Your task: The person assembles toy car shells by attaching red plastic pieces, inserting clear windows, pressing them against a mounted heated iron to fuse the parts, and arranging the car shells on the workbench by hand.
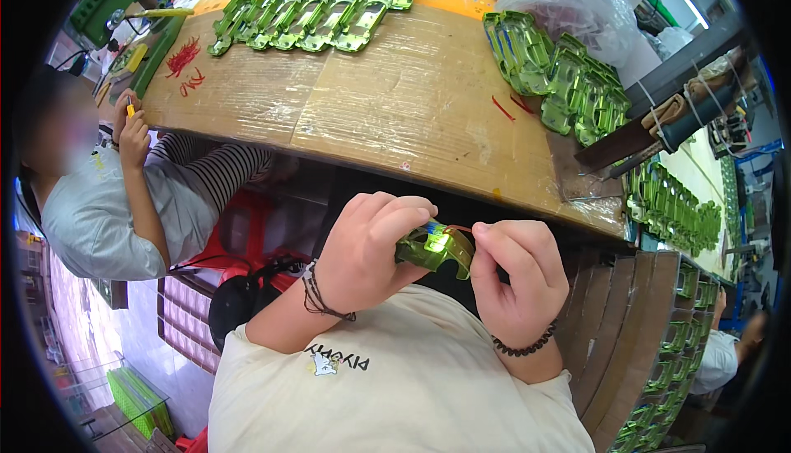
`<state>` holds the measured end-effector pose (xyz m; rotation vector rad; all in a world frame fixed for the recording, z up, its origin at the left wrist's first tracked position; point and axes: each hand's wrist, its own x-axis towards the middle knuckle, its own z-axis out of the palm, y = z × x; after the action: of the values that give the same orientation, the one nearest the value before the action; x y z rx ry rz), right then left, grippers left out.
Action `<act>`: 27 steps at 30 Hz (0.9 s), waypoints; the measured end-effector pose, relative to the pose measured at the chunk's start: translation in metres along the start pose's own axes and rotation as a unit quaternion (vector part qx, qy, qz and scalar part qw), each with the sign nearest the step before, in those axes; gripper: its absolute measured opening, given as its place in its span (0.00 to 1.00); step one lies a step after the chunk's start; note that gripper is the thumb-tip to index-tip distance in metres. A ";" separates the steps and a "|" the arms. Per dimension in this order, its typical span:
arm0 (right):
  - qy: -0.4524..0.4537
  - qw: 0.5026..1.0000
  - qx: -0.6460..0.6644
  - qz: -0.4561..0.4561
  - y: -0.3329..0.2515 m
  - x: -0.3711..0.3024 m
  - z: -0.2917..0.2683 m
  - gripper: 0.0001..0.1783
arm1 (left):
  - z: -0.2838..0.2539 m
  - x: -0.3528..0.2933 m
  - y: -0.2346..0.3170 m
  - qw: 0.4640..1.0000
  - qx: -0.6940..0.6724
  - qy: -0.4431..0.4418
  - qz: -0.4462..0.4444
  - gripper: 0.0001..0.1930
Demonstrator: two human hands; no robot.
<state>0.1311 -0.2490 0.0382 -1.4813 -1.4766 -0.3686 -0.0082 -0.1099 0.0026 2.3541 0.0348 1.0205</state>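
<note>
In front of my chest, off the table's near edge, my left hand (367,243) grips a shiny green plastic toy car shell (441,247), fingers curled over its top. Beside it, my right hand (521,276) pinches a thin red strip (460,228) between thumb and forefinger. The strip runs to the top of the shell; where its other end sits is too small to make out. Some blue shows on the shell near my left fingertips.
A cardboard-covered table (387,99) spreads ahead, with rows of green shells (317,8) at the back and stacked shells (568,74) at right. Red strips (183,58) lie at far left. A co-worker (115,198) sits left holding a yellow tool. Shell-filled trays (659,362) stand at lower right.
</note>
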 end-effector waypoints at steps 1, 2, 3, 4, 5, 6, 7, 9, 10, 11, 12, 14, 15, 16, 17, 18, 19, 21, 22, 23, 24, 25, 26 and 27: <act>0.004 1.000 -0.003 -0.009 0.001 -0.001 0.001 0.22 | 0.000 0.000 0.000 1.000 0.012 -0.002 0.000 0.40; 0.004 1.000 -0.004 -0.009 0.002 -0.002 0.001 0.22 | 0.000 0.000 -0.001 1.000 0.011 -0.002 0.001 0.40; 0.004 1.000 -0.002 -0.016 0.002 -0.002 0.002 0.22 | 0.002 -0.002 -0.003 1.000 0.013 0.004 0.001 0.41; 0.004 1.000 -0.001 -0.023 0.003 -0.002 0.002 0.22 | 0.002 -0.002 -0.004 1.000 0.015 0.011 0.002 0.41; 0.004 1.000 -0.002 -0.023 0.003 -0.002 0.003 0.22 | 0.002 -0.002 -0.004 1.000 0.014 0.011 0.002 0.41; 0.005 1.000 -0.001 -0.021 0.003 -0.002 0.004 0.22 | 0.002 -0.002 -0.003 1.000 0.014 0.009 0.001 0.41; 0.007 1.000 0.000 -0.020 0.003 -0.002 0.004 0.22 | 0.002 -0.001 -0.003 1.000 0.014 0.008 0.000 0.41; 0.011 1.000 0.001 -0.012 0.004 -0.002 0.004 0.22 | 0.001 -0.001 -0.003 1.000 0.011 0.006 0.000 0.41; 0.015 1.000 0.003 -0.005 0.004 -0.003 0.005 0.22 | 0.001 -0.001 -0.003 1.000 0.008 0.005 -0.001 0.41; 0.015 1.000 0.003 -0.004 0.004 -0.003 0.004 0.22 | 0.001 -0.001 -0.003 1.000 0.008 0.005 -0.001 0.41; 0.013 1.000 0.008 -0.002 0.003 -0.004 0.004 0.22 | 0.002 -0.001 -0.003 1.000 0.009 0.006 0.000 0.41; 0.012 1.000 0.014 0.001 0.003 -0.005 0.004 0.21 | 0.002 0.000 -0.004 1.000 0.010 0.007 0.000 0.41; 0.004 1.000 0.023 0.002 0.004 -0.005 0.004 0.21 | 0.003 0.000 -0.004 1.000 0.012 0.007 0.001 0.41; -0.004 0.999 0.031 0.003 0.004 -0.006 0.003 0.21 | 0.003 0.000 -0.005 1.000 0.015 0.008 0.002 0.41; -0.004 0.999 0.032 0.003 0.004 -0.006 0.003 0.21 | 0.003 0.000 -0.005 1.000 0.015 0.008 0.001 0.41; -0.013 0.999 0.035 0.001 0.005 -0.006 0.003 0.20 | 0.003 0.000 -0.006 1.000 0.018 0.009 0.003 0.41; -0.021 0.999 0.037 0.000 0.005 -0.006 0.003 0.19 | 0.004 -0.001 -0.007 1.000 0.021 0.010 0.004 0.42; -0.028 0.999 0.042 0.004 0.005 -0.005 0.002 0.19 | 0.001 -0.002 -0.005 0.999 0.031 -0.004 -0.005 0.44; -0.035 0.998 0.046 0.007 0.006 -0.005 0.002 0.18 | 0.000 -0.002 -0.005 0.999 0.041 -0.017 -0.014 0.46; -0.034 0.998 0.046 0.007 0.006 -0.005 0.002 0.18 | 0.000 -0.001 -0.005 0.999 0.041 -0.018 -0.014 0.46; -0.034 0.998 0.050 0.009 0.007 -0.005 0.003 0.18 | 0.000 -0.001 -0.005 0.999 0.038 -0.018 -0.014 0.46; -0.033 0.998 0.054 0.011 0.007 -0.006 0.003 0.18 | 0.000 0.000 -0.005 0.999 0.034 -0.018 -0.013 0.46; -0.033 0.998 0.055 0.011 0.007 -0.006 0.004 0.18 | -0.001 0.001 -0.004 0.999 0.035 -0.018 -0.014 0.46; -0.035 0.998 0.055 0.012 0.007 -0.006 0.004 0.18 | -0.001 0.004 -0.004 0.999 0.033 -0.015 -0.013 0.42</act>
<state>0.1347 -0.2481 0.0285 -1.4360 -1.5086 -0.2201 -0.0054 -0.1057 0.0036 2.4221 0.0897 0.9848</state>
